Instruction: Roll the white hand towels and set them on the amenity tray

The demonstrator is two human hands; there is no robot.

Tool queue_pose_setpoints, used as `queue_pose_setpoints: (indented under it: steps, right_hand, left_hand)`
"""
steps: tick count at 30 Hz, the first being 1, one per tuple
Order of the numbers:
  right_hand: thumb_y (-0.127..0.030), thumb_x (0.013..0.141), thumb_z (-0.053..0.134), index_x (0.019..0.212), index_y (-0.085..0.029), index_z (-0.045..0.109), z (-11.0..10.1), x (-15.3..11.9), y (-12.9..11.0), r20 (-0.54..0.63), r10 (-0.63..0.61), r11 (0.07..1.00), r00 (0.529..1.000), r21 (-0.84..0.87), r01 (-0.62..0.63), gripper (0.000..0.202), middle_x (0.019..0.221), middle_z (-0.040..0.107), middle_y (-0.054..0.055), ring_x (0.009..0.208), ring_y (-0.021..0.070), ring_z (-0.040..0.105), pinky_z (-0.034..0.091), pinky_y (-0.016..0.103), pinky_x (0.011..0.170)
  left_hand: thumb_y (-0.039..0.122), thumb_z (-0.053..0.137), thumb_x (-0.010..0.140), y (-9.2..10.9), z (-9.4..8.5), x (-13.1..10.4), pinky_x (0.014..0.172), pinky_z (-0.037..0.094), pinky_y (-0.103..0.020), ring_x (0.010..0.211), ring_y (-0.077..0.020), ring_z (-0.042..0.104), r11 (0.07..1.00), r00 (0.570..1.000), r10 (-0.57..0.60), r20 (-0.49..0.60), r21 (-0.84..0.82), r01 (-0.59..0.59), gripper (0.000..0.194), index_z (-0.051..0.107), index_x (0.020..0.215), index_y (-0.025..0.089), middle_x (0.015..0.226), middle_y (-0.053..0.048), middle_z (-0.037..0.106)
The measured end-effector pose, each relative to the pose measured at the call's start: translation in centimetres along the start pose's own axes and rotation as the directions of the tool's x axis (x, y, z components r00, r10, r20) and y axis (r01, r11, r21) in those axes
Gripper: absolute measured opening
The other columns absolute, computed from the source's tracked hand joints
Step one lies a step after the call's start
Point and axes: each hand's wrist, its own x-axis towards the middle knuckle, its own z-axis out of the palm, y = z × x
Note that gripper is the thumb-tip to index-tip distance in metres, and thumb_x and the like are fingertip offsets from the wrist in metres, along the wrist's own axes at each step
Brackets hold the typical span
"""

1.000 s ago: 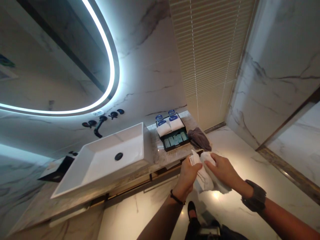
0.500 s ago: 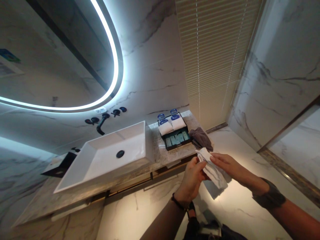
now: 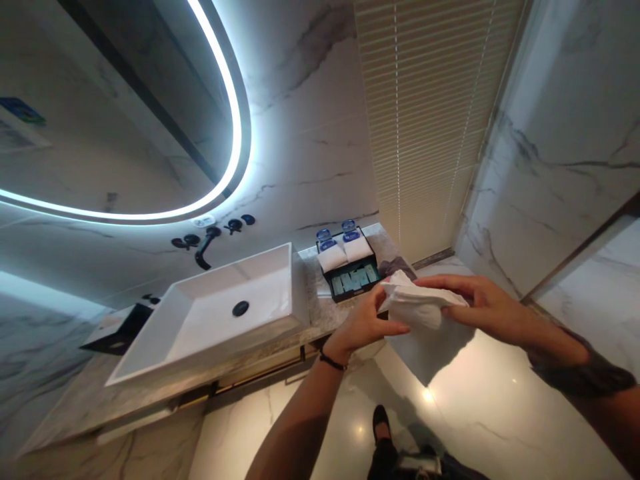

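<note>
While both hands, left hand (image 3: 367,323) and right hand (image 3: 480,303), pinch the white cloth (image 3: 425,320) with closed fingers, I fear its loose corner slips out and falls to the floor (image 3: 480,413).

White cloth (image 3: 423,313), folded, held aloft; corner hanging

both hands gripping white towel (image 3: 425,320), sink (image 3: 220,313)

Hotel bathroom, basin (image 3: 220,313), lit mirror (image 3: 115,113), amenity tray (image 3: 353,277)
</note>
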Motion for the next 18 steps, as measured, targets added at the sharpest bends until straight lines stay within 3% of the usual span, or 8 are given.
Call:
queue_pose_setpoints:
  steps: [2, 7, 10, 12, 14, 16, 17, 18]
  right_hand:
    - [-0.026, 0.072, 0.065, 0.118, -0.020, 0.066, -0.2, 0.5, -1.3, 0.015, -0.011, 1.000, 1.000, 0.023, 0.011, 0.046, 0.119, 0.067, 0.006, 0.109, 0.0262, 0.061, 0.048, 0.036, 0.090]
    - [-0.032, 0.076, 0.070, 0.117, -0.019, 0.066, 0.0, 0.7, -1.9, -0.061, -0.048, 0.999, 0.997, 0.006, 0.048, 0.043, 0.106, 0.071, 0.006, 0.093, 0.0197, 0.065, 0.051, 0.028, 0.078]
    - [-0.034, 0.075, 0.076, 0.115, -0.019, 0.067, -0.2, 0.8, -1.7, -0.112, -0.046, 0.995, 0.993, 0.082, 0.056, 0.044, 0.104, 0.072, 0.006, 0.090, 0.0163, 0.066, 0.052, 0.023, 0.077]
    - [-0.036, 0.073, 0.079, 0.112, -0.020, 0.068, -0.8, 0.8, -1.5, -0.216, -0.045, 0.985, 0.975, 0.154, 0.079, 0.043, 0.102, 0.073, 0.006, 0.087, 0.0145, 0.067, 0.052, 0.021, 0.076]
    - [-0.039, 0.070, 0.082, 0.108, -0.018, 0.069, -1.8, 0.6, -0.6, -0.411, -0.047, 0.968, 0.911, 0.207, 0.143, 0.045, 0.099, 0.073, 0.007, 0.087, 0.0145, 0.067, 0.053, 0.019, 0.077]
    - [-0.044, 0.068, 0.083, 0.098, -0.019, 0.071, -2.4, 0.0, 1.3, -0.595, 0.011, 0.923, 0.803, 0.315, 0.221, 0.040, 0.092, 0.073, 0.003, 0.085, 0.0132, 0.067, 0.053, 0.018, 0.080]
    - [-0.045, 0.068, 0.084, 0.091, -0.019, 0.071, -2.3, -0.4, 2.6, -0.634, 0.084, 0.883, 0.769, 0.405, 0.238, 0.037, 0.086, 0.073, 0.002, 0.083, 0.0130, 0.067, 0.053, 0.018, 0.079]
    - [-0.049, 0.069, 0.081, 0.083, -0.021, 0.069, -1.8, -0.9, 4.2, -0.622, 0.165, 0.836, 0.766, 0.500, 0.226, 0.033, 0.079, 0.072, -0.002, 0.077, 0.0106, 0.067, 0.054, 0.016, 0.075]
  left_hand:
    - [0.027, 0.083, 0.061, 0.8, 0.0, 0.6, 0.098, 0.043, -0.035, 0.108, -0.0250, 0.059, 1.000, 0.998, -0.010, 0.060, 0.003, 0.010, 0.051, 0.067, 0.108, 0.015, 0.114, -0.009, 0.066]
    - [0.027, 0.086, 0.052, 1.7, 0.5, 1.2, 0.071, 0.043, -0.023, 0.076, -0.0139, 0.054, 0.999, 0.993, -0.026, -0.112, 0.032, 0.030, 0.039, 0.061, 0.079, 0.015, 0.078, 0.001, 0.060]
    - [0.029, 0.085, 0.056, 1.8, 0.7, 1.2, 0.063, 0.036, -0.019, 0.069, -0.0096, 0.046, 0.999, 0.991, -0.036, -0.132, 0.032, 0.041, 0.039, 0.052, 0.075, 0.016, 0.072, 0.005, 0.052]
    - [0.030, 0.082, 0.061, 2.0, 0.7, 1.4, 0.061, 0.034, -0.018, 0.067, -0.0090, 0.045, 0.998, 0.987, -0.030, -0.157, 0.045, 0.037, 0.037, 0.050, 0.076, 0.017, 0.072, 0.005, 0.051]
    - [0.028, 0.078, 0.064, 2.4, 0.7, 1.8, 0.060, 0.033, -0.018, 0.065, -0.0091, 0.043, 0.993, 0.983, -0.007, -0.183, 0.116, 0.029, 0.032, 0.051, 0.076, 0.017, 0.071, 0.005, 0.050]
    - [0.024, 0.074, 0.066, 3.0, 0.5, 2.0, 0.059, 0.032, -0.018, 0.065, -0.0097, 0.044, 0.974, 0.975, 0.049, -0.215, 0.225, 0.001, 0.024, 0.053, 0.075, 0.017, 0.070, 0.004, 0.051]
    - [0.021, 0.072, 0.066, 3.4, 0.4, 2.0, 0.060, 0.033, -0.019, 0.065, -0.0103, 0.045, 0.963, 0.970, 0.089, -0.228, 0.269, -0.025, 0.020, 0.056, 0.076, 0.017, 0.070, 0.004, 0.053]
    - [0.019, 0.071, 0.066, 3.8, 0.3, 1.9, 0.061, 0.035, -0.019, 0.066, -0.0111, 0.048, 0.951, 0.963, 0.132, -0.235, 0.303, -0.056, 0.018, 0.059, 0.079, 0.016, 0.071, 0.003, 0.056]
